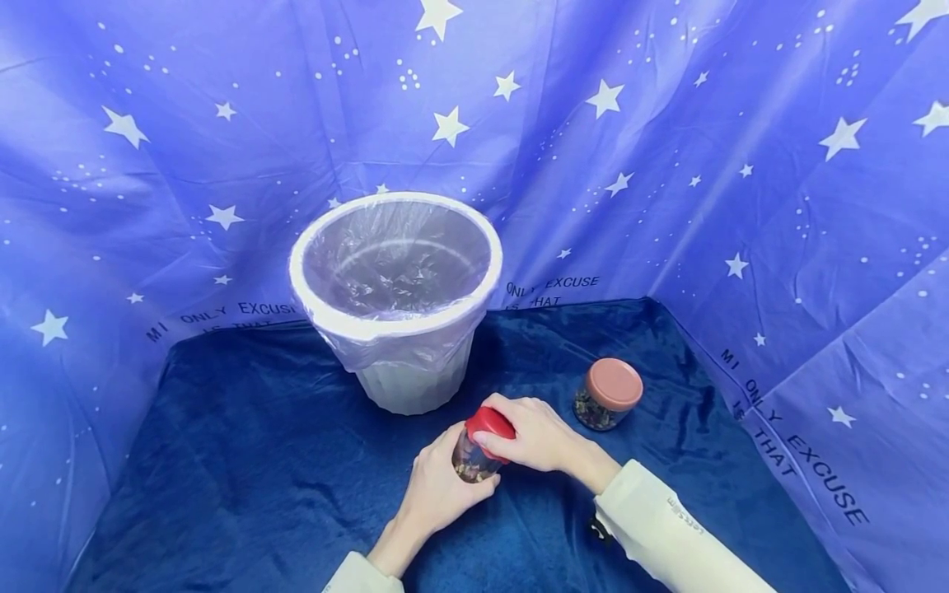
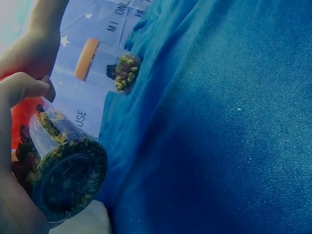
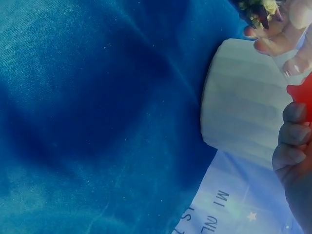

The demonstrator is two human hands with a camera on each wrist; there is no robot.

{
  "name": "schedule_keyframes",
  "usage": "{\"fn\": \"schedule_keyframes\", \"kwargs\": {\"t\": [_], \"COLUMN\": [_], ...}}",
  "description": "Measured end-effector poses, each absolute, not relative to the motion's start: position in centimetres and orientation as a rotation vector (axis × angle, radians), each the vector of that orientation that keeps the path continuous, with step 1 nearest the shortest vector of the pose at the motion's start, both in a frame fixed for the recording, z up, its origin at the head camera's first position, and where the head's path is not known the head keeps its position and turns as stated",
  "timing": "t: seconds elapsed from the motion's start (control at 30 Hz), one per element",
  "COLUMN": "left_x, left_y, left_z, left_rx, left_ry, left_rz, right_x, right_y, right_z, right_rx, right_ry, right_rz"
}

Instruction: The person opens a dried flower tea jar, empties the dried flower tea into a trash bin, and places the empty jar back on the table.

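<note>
My left hand (image 1: 439,484) grips the clear body of a jar (image 2: 68,170) that holds dried flowers and leaves. Over its top, the fingers and thumb of my right hand (image 1: 539,435) curl round the red lid (image 1: 492,422). The jar is tilted, its round base turned toward the left wrist camera. In the right wrist view, fingers of the right hand (image 3: 292,141) lie along the red lid's edge, with the left fingers on the clear wall above. A second jar (image 1: 599,412) with a pinkish-orange lid (image 1: 615,384) stands upright to the right, with similar dried contents.
A white ribbed bin (image 1: 415,383) lined with a clear plastic bag (image 1: 400,272) stands behind the hands, left of centre. Dark blue cloth (image 1: 259,461) covers the table. Star-printed blue curtains (image 1: 563,165) hang round the back and sides.
</note>
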State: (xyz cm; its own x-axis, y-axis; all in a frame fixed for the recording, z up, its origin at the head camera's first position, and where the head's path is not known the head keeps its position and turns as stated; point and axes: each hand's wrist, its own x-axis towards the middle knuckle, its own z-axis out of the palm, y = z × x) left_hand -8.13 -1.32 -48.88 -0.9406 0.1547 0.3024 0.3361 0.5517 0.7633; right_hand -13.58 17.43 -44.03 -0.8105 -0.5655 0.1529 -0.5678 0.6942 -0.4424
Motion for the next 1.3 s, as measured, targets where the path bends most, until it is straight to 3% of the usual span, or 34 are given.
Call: {"fn": "schedule_keyframes", "kwargs": {"t": [0.43, 1.03, 1.3], "left_x": [-8.0, -7.8, -7.8], "left_y": [-1.3, -2.0, -2.2], "left_z": [-48.8, -49.6, -50.2], "left_rx": [-0.373, -0.296, -0.262], "left_ry": [-2.564, -2.544, -2.545], "left_rz": [-1.336, -1.395, -1.468], "right_x": [-14.5, -15.8, -16.9], "right_y": [18.1, 18.8, 19.5], "right_z": [-44.8, -45.4, -47.5], "right_rx": [0.931, 0.517, 0.287], "right_ry": [-2.824, -3.033, -3.162], "right_rz": [1.163, 0.747, 0.471]}}
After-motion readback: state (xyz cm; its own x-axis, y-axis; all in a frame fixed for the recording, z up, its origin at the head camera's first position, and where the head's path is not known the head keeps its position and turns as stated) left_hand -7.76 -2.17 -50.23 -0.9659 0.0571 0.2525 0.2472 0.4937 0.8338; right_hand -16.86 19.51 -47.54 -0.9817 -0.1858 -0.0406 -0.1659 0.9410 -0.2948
